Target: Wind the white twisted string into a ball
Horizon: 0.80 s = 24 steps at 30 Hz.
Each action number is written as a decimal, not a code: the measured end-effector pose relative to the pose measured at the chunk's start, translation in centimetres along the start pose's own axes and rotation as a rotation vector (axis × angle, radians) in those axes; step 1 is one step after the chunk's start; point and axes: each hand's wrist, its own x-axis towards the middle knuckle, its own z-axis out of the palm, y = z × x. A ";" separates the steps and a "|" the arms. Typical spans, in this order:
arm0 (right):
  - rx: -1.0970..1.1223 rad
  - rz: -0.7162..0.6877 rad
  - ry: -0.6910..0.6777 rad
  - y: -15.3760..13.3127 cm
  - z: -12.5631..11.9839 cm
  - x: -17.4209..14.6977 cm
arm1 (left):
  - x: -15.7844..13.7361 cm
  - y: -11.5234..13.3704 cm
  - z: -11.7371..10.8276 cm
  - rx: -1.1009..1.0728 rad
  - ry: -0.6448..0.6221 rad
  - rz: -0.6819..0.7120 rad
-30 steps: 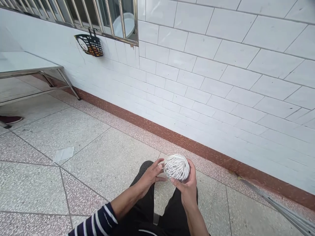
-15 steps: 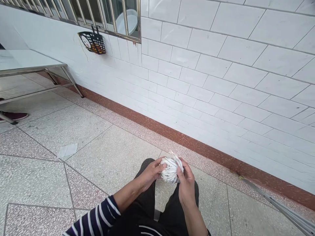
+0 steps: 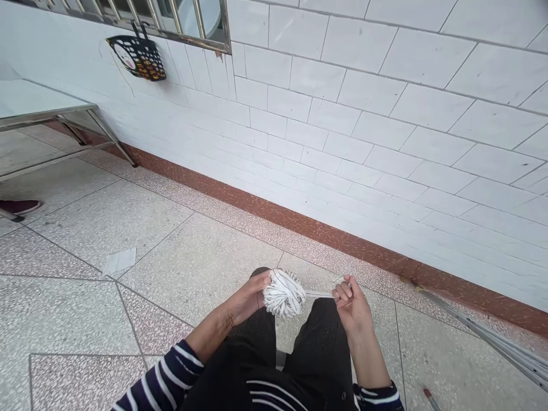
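Note:
Above my lap, my left hand (image 3: 250,298) grips a round wound bundle of white cord (image 3: 284,293) with dark streaks, its thumb on the left side. A strand of the cord (image 3: 319,294) stretches from the bundle's right side to my right hand (image 3: 351,302). The fingers of my right hand are curled closed around that strand, and a short loose end sticks out near the fingertips. The underside of the bundle is hidden.
A metal-framed table (image 3: 47,111) stands at the left, with a person's dark red shoe (image 3: 21,206) beneath. A black basket (image 3: 139,56) hangs from the window bars. A paper sheet (image 3: 120,261) lies on the floor. Metal poles (image 3: 483,331) lie along the wall at right.
My right hand has moved off the bundle to the right, drawing a strand of cord taut. My left hand keeps hold of the bundle. The view has shifted slightly.

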 end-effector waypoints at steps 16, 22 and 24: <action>-0.041 -0.146 -0.063 -8.8 1.4 1.4 | -1.9 -1.2 -2.6 0.072 0.250 -0.136; -0.075 -0.094 0.011 -8.2 -1.7 -1.8 | 2.0 -2.5 -3.9 -0.010 0.314 -0.057; -0.062 -0.048 0.055 -7.2 -3.5 -3.1 | 4.0 -3.3 -4.1 -0.034 0.333 -0.076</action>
